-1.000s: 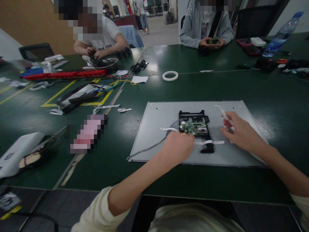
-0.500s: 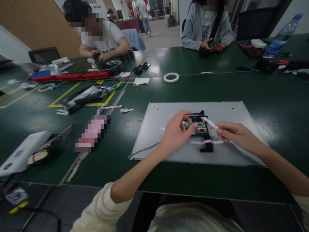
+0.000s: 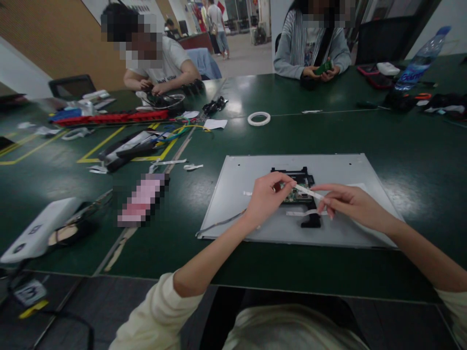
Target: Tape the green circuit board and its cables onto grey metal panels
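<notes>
White strip (image 3: 306, 191) is hanging stretched between both hands just above the green circuit board (image 3: 296, 197), near the middle of the grey panel (image 3: 255, 167). Left hand (image 3: 268, 200) is pinching its end at 9 o'clock, and right hand (image 3: 346, 201) is pinching the other end at 3 o'clock. By my reading, it is not yet sitting on the board, while a second strip (image 3: 304, 213) is already lying flat at 6 o'clock by the black frame (image 3: 311, 222). A tape roll (image 3: 259, 118) is lying on the green table (image 3: 401, 141) at 12 o'clock.
</notes>
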A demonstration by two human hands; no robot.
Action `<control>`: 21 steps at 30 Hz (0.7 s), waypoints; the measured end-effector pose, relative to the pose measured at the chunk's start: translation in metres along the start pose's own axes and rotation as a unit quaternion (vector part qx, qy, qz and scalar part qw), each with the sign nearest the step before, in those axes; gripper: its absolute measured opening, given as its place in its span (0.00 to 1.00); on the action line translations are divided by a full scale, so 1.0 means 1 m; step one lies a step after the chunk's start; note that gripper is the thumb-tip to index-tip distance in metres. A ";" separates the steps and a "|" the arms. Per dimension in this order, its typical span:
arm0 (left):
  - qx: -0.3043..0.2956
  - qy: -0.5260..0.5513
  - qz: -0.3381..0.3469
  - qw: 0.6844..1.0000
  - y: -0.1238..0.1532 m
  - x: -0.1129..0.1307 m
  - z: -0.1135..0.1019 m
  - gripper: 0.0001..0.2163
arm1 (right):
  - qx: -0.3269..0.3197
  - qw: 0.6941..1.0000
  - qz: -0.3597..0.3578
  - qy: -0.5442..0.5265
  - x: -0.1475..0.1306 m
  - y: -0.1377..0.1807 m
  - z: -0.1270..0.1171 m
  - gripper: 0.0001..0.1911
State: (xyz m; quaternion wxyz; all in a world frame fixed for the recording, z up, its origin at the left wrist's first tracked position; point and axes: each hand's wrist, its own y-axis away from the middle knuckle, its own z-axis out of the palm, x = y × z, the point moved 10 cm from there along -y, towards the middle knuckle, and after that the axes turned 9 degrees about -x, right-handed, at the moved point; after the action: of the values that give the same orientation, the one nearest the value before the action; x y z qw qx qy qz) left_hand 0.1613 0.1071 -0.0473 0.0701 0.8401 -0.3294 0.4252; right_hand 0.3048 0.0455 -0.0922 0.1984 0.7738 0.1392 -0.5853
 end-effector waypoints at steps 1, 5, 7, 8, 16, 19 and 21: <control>0.003 -0.014 0.003 1.000 -0.001 0.000 -0.001 0.10 | 0.012 1.000 -0.004 -0.018 0.000 0.001 -0.003 0.25; -0.016 -0.086 0.039 0.995 -0.019 0.008 -0.003 0.09 | 0.050 0.997 -0.030 -0.050 -0.001 0.000 -0.012 0.19; -0.049 -0.122 0.055 0.990 -0.035 0.013 -0.001 0.09 | 0.078 0.994 -0.038 -0.059 0.001 -0.001 -0.019 0.15; -0.068 -0.138 0.065 0.986 -0.043 0.016 0.000 0.09 | 0.092 0.993 -0.035 -0.071 0.004 -0.002 -0.023 0.14; -0.109 -0.200 0.106 0.968 -0.087 0.019 0.009 0.09 | 0.165 0.970 0.051 -0.169 0.040 -0.007 -0.040 0.23; -0.110 -0.204 0.101 0.967 -0.092 0.010 0.013 0.08 | 0.179 0.968 0.088 -0.151 0.040 -0.011 -0.043 0.16; -0.115 -0.208 0.094 0.967 -0.094 0.003 0.015 0.08 | 0.177 0.969 0.118 -0.127 0.038 -0.015 -0.044 0.12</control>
State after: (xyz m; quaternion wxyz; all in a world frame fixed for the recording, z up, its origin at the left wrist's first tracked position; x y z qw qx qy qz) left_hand 0.2299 0.1725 -0.0390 0.0562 0.8616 -0.4608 0.2055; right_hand 0.3461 0.0787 -0.1209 0.1423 0.7269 -0.0853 -0.6664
